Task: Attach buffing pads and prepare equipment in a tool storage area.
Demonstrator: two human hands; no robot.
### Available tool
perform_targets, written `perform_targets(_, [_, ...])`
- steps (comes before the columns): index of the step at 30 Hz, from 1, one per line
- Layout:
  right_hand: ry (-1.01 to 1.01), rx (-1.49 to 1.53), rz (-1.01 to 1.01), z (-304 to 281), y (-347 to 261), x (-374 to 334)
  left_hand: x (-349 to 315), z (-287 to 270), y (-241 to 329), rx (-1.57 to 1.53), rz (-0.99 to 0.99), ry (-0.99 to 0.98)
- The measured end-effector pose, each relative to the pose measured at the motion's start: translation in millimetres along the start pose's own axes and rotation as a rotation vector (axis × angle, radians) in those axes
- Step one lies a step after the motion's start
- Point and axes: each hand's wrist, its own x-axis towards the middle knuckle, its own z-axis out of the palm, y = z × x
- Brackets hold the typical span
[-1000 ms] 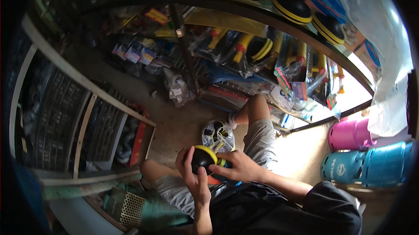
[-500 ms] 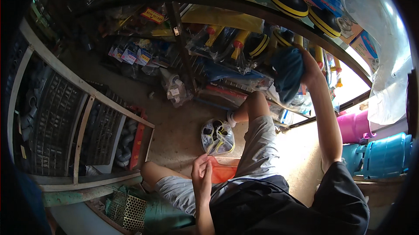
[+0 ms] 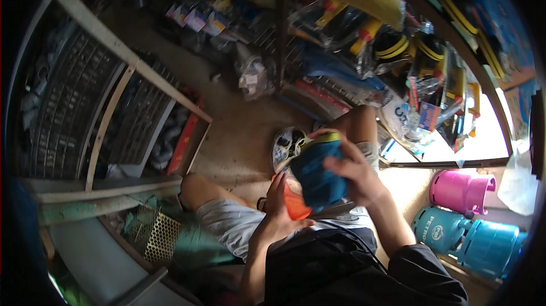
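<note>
My right hand (image 3: 359, 174) grips a bundled dark blue cloth (image 3: 319, 172) in front of my lap. A yellow-green strip shows along the cloth's top; I cannot tell whether it belongs to the cloth. My left hand (image 3: 277, 212) is beside the bundle's lower left, fingers stretched upward and thumb apart, seemingly holding nothing. Between my hands and thighs, a smooth orange-red thing (image 3: 295, 199) shows partly behind the cloth; its kind is unclear. Just beyond, a clear plastic bag (image 3: 282, 147) with black and yellow things inside sits on the floor, partly hidden.
Shelves with black round pieces with yellow rims (image 3: 392, 46) and bagged goods stand ahead and right. A pink gas cylinder (image 3: 459, 190) and a blue one (image 3: 489, 243) are at right. A framed rack (image 3: 116, 124) stands left, a perforated metal sheet (image 3: 162, 239) lower left.
My right hand has come down from the shelf to my lap with the blue cloth. My left hand has spread its fingers beside it. The view has shifted toward the right.
</note>
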Motion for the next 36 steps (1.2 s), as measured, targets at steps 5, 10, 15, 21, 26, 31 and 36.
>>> perform_targets(5, [-0.17, -0.106, -0.159, 37.0, 16.0, 30.9, 5.4, -9.4, -7.4, -0.36, -0.186, -0.181])
perform_targets(10, [0.046, -0.718, -0.45, 18.3, 2.8, 58.5, -22.1, -43.1, -8.1, -0.745, -0.274, 0.144])
perform_targets(15, [0.087, -1.017, -0.495, -8.1, 0.8, 60.5, -48.4, -83.6, -17.0, -0.531, -0.504, 0.08])
perform_targets(21, [0.225, -0.857, -0.26, -31.2, -4.7, 49.9, -62.7, -114.4, -23.7, -0.285, -0.511, 0.335])
perform_targets(26, [0.163, -1.409, -0.63, -50.9, -11.9, 48.8, -57.6, -124.0, -25.3, -0.239, -0.449, 0.525])
perform_targets(31, [0.186, -0.977, -0.469, -63.1, -7.1, 46.3, -38.4, -134.6, -19.5, -0.063, -0.329, 0.759])
perform_targets(36, [0.186, -0.888, -0.47, -78.2, -7.4, 44.8, -19.6, -151.9, 2.8, 0.051, -0.306, 0.783])
